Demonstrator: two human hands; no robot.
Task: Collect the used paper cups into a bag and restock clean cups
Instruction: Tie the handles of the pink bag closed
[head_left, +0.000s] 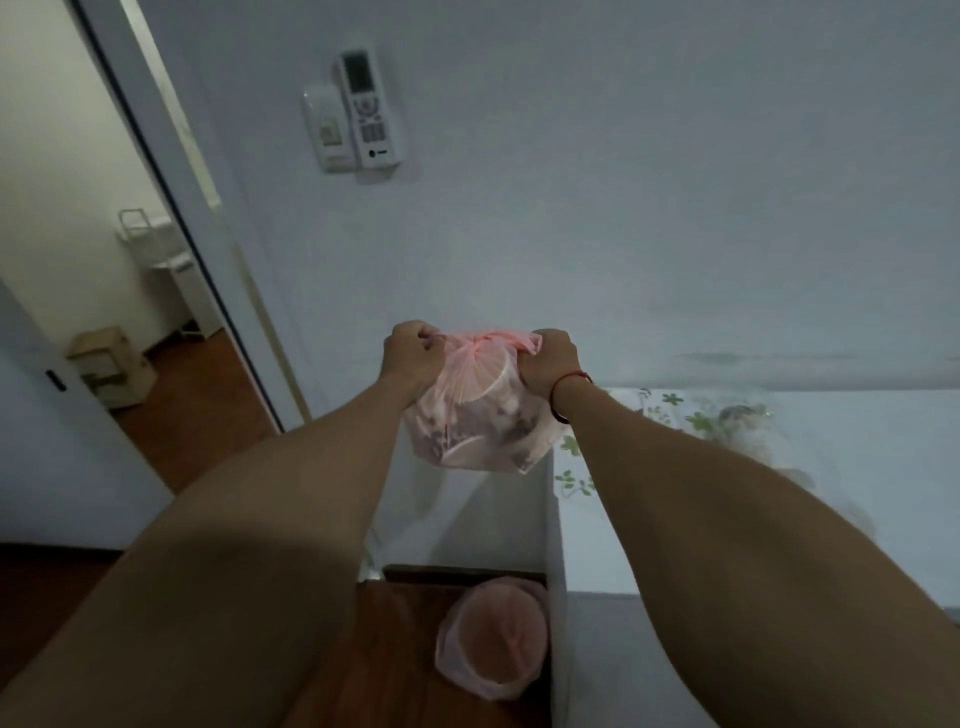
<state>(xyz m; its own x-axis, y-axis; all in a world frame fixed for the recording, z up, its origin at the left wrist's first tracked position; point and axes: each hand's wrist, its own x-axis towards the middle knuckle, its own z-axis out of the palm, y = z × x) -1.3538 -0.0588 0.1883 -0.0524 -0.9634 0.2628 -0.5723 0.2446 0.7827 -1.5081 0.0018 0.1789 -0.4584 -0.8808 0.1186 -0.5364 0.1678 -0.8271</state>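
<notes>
A: Head view. Where is the bag hanging?

B: The pink bag (470, 415) is hanging in mid-air before the wall, above the lined bin (493, 639) and left of the counter (727, 545). Cups (467, 446) are showing through it.

A: Grip state?

B: The left hand (413, 358) and right hand (550, 364) are each gripping a gathered end beside the knot, fingers (423, 335) curling tight around the plastic.

Left hand (410, 356) and right hand (551, 364) are gripping the knotted top of a pink bag (475, 415) holding paper cups (470, 447), hanging in the air above a pink-lined bin (493, 639) beside a white counter (675, 519).
</notes>
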